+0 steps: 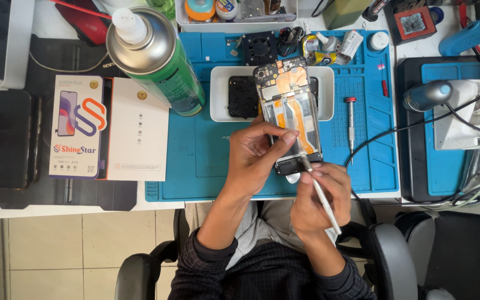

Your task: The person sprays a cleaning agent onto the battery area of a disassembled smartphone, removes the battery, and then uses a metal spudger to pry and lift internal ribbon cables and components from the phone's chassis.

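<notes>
Two hands at work: left hand [254, 158] fingers pinching opened phone [291, 114] (back off); right hand [320, 194] fingers pinching tweezers [320, 191] at its lower end.

The person wears a dark shirt with a fine checked weave, its long sleeves pushed up and bunched just past the elbows. Both forearms are bare below the cuffs. The left hand [254, 158] and right hand [318, 194] carry no gloves, rings or watch. Light grey-beige trousers show at the lap, between the arms.
</notes>
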